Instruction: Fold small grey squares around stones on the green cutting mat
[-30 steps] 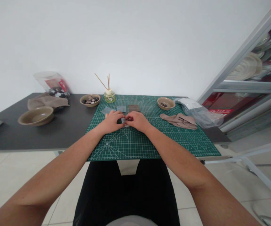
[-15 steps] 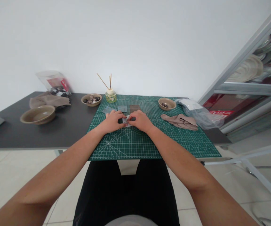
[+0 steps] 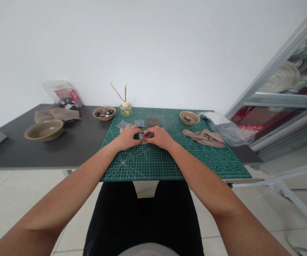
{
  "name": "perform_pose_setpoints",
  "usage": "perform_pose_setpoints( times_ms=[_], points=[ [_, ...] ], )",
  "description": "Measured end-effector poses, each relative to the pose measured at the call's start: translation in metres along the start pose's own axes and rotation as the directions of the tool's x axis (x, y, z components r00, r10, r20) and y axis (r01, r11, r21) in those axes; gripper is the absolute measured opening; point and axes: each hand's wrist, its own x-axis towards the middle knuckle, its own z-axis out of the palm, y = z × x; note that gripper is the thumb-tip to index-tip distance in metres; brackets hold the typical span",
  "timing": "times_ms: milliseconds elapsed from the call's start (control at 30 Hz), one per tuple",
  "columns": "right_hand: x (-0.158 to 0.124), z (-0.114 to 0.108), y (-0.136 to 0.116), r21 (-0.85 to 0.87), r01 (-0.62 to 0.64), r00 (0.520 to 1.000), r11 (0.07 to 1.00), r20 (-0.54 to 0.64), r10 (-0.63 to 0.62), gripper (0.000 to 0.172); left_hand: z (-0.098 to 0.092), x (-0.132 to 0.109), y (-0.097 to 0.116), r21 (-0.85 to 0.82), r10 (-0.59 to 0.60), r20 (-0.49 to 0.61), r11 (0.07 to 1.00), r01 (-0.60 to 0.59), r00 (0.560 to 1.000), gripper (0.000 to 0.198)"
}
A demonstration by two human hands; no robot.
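My left hand (image 3: 127, 138) and my right hand (image 3: 159, 137) meet over the middle of a green cutting mat (image 3: 169, 160). Both pinch a small pale grey piece (image 3: 142, 136) between their fingertips; I cannot make out what it is. Just beyond the hands lie grey-blue squares (image 3: 122, 124) and a brown square (image 3: 153, 123) flat on the mat.
A reed diffuser (image 3: 125, 108) stands at the mat's far edge. Bowls of small stones (image 3: 104, 113) (image 3: 189, 117) sit left and right of it. A beige cloth (image 3: 204, 137) and a plastic bag (image 3: 224, 127) lie at right. An empty bowl (image 3: 44, 129), cloth and a jar (image 3: 62, 94) stand at left.
The hands stay together on the small piece, with only slight finger shifts; the view has drifted a little.
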Motion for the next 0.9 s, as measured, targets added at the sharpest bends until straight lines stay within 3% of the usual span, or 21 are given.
perform_pose_setpoints(
  times_ms=[100, 233, 433, 500, 667, 900],
  points=[
    [0.0002, 0.0016, 0.0006, -0.025, -0.001, 1.000, 1.000, -0.011, 0.001, 0.016, 0.0002, -0.0001, -0.0001, -0.006, -0.005, 0.001, 1.000, 0.005, 1.000, 0.049],
    [0.0003, 0.0035, -0.0007, -0.053, 0.012, 0.999, 0.998, -0.042, -0.014, 0.012, -0.0001, -0.0007, 0.0002, 0.000, -0.009, 0.000, 1.000, 0.009, 1.000, 0.047],
    [0.0021, 0.0054, 0.0046, 0.323, -0.084, 0.980, 0.943, -0.147, 0.138, 0.022, 0.0007, -0.0006, -0.0003, -0.009, -0.002, -0.009, 1.000, 0.002, 1.000, 0.045],
    [0.0031, 0.0062, 0.0070, 0.372, -0.092, 0.978, 0.924, -0.142, 0.154, 0.023, 0.0009, -0.0003, -0.0003, -0.009, -0.004, -0.005, 1.000, 0.004, 1.000, 0.045],
    [0.0027, 0.0069, 0.0059, 0.316, -0.112, 0.984, 0.942, -0.099, 0.150, 0.015, 0.0010, 0.0001, -0.0002, -0.001, -0.002, -0.007, 1.000, 0.002, 1.000, 0.046],
    [-0.0002, 0.0070, -0.0006, 0.339, -0.105, 0.985, 0.935, -0.091, 0.144, 0.018, -0.0011, -0.0007, 0.0024, -0.005, -0.003, -0.004, 1.000, 0.003, 1.000, 0.046]
  ],
)
